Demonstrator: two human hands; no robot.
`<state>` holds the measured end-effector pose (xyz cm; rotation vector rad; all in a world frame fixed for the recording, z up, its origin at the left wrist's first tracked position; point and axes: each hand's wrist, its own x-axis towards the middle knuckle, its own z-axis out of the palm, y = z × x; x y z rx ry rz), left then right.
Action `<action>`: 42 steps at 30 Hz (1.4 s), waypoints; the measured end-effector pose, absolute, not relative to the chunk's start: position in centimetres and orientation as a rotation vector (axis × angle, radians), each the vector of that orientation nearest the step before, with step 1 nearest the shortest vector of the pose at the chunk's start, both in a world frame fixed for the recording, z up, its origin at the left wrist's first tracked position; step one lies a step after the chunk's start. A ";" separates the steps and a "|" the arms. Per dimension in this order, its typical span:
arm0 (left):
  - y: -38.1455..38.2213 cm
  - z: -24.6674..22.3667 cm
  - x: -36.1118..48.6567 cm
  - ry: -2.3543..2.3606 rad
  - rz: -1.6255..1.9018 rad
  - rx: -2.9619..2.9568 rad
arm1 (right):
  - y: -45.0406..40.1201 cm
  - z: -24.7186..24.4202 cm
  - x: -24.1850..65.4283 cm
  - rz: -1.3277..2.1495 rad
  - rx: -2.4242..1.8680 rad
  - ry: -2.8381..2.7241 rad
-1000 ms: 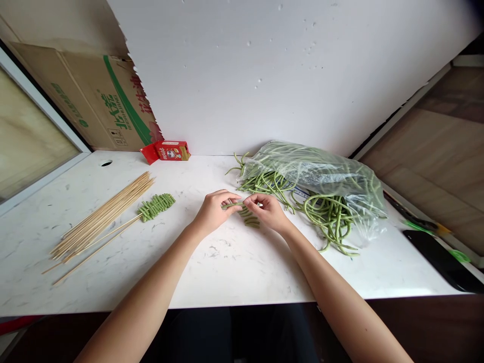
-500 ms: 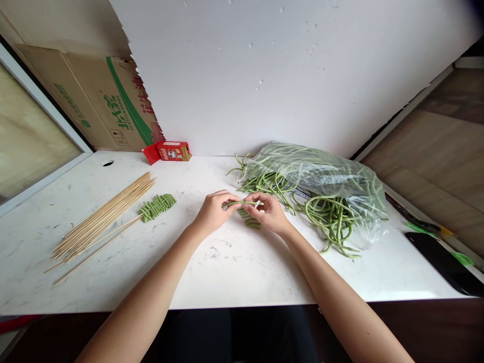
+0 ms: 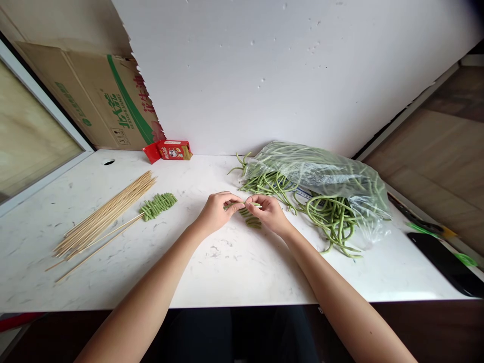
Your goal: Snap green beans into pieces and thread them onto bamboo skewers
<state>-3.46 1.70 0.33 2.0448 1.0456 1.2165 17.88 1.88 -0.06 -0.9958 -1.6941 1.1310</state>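
My left hand point(image 3: 218, 213) is closed, pinching a green long bean point(image 3: 229, 205) between thumb and fingers above the counter. My right hand point(image 3: 269, 213) pinches the bean too, its fingertips almost meeting those of the left, and a short end shows at that hand. Whether the bean is still whole between the fingertips is hidden. Just below the hands lie several short bean pieces point(image 3: 251, 220) in a row, partly covered by the right hand. To the left, a row of cut beans point(image 3: 159, 205) is threaded on wooden skewers.
A bundle of bare skewers point(image 3: 108, 212) lies at the left. At the right, a clear plastic bag point(image 3: 313, 166) of long beans stands behind loose beans point(image 3: 336, 217). A red box point(image 3: 176, 150) is by the back panel; a black phone point(image 3: 442, 262) lies far right.
My fingertips have come closer together on the bean, covering more of its middle. The hands otherwise stay in place, and the view has shifted very slightly.
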 end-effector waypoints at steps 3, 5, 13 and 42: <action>1.7 0.4 -3.4 1.014 1.197 1.951 | 1.7 0.2 17.7 1.228 -0.955 -1.662; 1.6 0.4 -3.4 0.996 1.196 1.905 | 1.5 0.3 17.6 1.319 -0.925 -1.628; 2.1 0.0 -4.0 1.046 1.208 1.878 | 1.6 0.3 17.9 1.540 -0.823 -1.489; 3.3 -0.6 -5.0 1.202 1.291 2.026 | 5.0 -1.5 17.6 0.258 -1.031 -2.236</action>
